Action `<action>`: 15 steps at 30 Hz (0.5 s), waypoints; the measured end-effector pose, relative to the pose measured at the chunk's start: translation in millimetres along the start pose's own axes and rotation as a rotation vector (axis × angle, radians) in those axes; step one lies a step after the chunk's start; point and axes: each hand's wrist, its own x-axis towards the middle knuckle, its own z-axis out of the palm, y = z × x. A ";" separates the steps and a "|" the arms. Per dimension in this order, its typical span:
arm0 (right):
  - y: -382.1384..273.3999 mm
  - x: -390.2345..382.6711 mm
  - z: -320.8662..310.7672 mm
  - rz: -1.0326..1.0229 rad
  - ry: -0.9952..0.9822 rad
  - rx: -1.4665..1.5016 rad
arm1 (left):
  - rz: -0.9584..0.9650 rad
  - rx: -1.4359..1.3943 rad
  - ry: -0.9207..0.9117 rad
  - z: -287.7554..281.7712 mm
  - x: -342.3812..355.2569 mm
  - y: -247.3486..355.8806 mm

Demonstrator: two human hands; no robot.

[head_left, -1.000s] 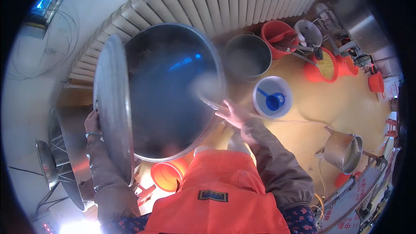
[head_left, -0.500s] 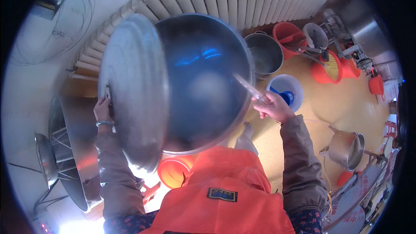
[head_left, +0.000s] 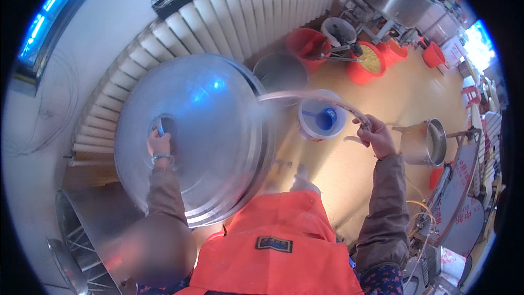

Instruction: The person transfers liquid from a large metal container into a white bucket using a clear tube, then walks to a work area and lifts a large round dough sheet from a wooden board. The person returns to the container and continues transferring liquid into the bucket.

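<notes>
Two grips: the left hand (head_left: 159, 145) closes around the handle (head_left: 160, 127) of a broad lid (head_left: 210, 142), at left over the large pot (head_left: 269, 155), likely for leverage; the right hand (head_left: 376, 137), at right, pinches a hose (head_left: 286, 94), seemingly steadying its arch.

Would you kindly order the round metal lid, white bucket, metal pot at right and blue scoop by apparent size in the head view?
1. Round metal lid
2. White bucket and metal pot: too alike to rank
3. Blue scoop
</notes>
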 end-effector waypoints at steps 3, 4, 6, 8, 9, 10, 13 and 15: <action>2.2 -6.6 -21.0 0.029 0.030 -0.075 | -0.003 -0.046 0.031 7.6 0.8 2.4; 3.1 -7.0 -27.8 0.020 0.060 -0.040 | -0.003 -0.062 0.060 9.6 1.9 1.2; 7.8 -5.8 -38.8 -0.001 0.087 0.039 | -0.046 -0.083 0.028 11.1 6.2 -1.8; 8.3 -2.1 -56.2 -0.024 0.112 0.095 | -0.101 -0.125 0.000 12.3 7.1 -0.4; 8.5 -1.2 -65.9 -0.034 0.107 0.108 | -0.131 -0.159 -0.021 12.0 5.6 4.1; 8.8 0.5 -76.1 -0.054 0.090 0.138 | -0.166 -0.196 -0.054 13.4 1.8 12.0; 14.5 11.6 -100.6 0.003 0.064 0.132 | 0.046 0.488 -0.011 14.2 -13.4 58.9; 15.6 22.5 -114.0 0.019 0.024 0.122 | 0.698 0.590 0.343 38.1 -50.4 101.5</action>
